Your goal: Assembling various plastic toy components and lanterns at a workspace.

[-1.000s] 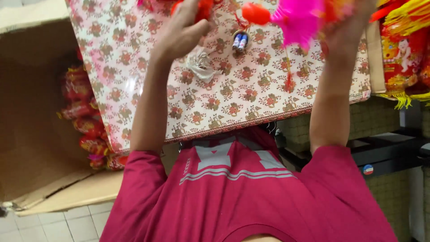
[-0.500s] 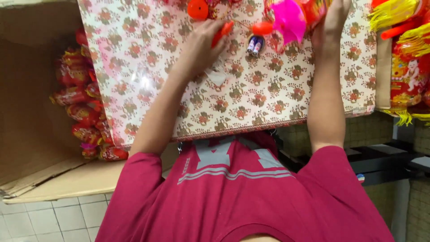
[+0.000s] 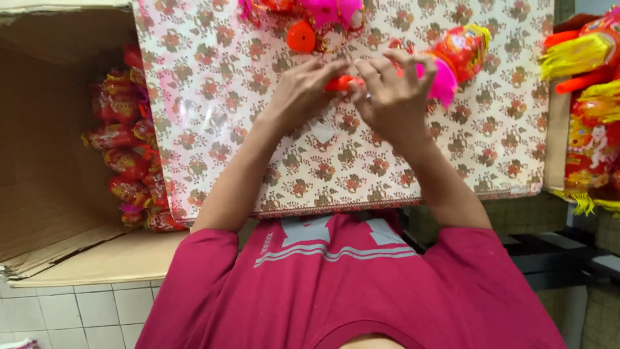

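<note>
Both hands meet over the middle of the worktop [image 3: 213, 97], which is covered in a glossy floral sheet. The left hand [image 3: 303, 94] and the right hand [image 3: 394, 90] have their fingertips pinched together on a small orange piece [image 3: 339, 83], which sits between the two hands just above the worktop. It is joined to, or lies against, a toy [image 3: 452, 61] with a pink and red body and a yellow fringe, just to the right of the right hand; how the two connect I cannot tell.

The orange piece looks like light, stiff plastic, small enough that only a fingertip pinch at its ends will hold it; it would likely snap or slip if squeezed hard. The toy's fringe and thin foil skin look soft and easily crushed, so its firmer body seems the better place to grip.

At the far edge of the worktop lies an orange disc [image 3: 301, 37] beside another pink toy [image 3: 336, 11], close to the hands but not touching them. Left of the worktop, an open cardboard box [image 3: 58, 161] holds a pile of red wrapped pieces [image 3: 126, 161]. Right of the worktop hang more red and yellow fringed toys [image 3: 591, 110], well apart from the hands. A small white slip [image 3: 321, 131] lies on the worktop under the left wrist.
</note>
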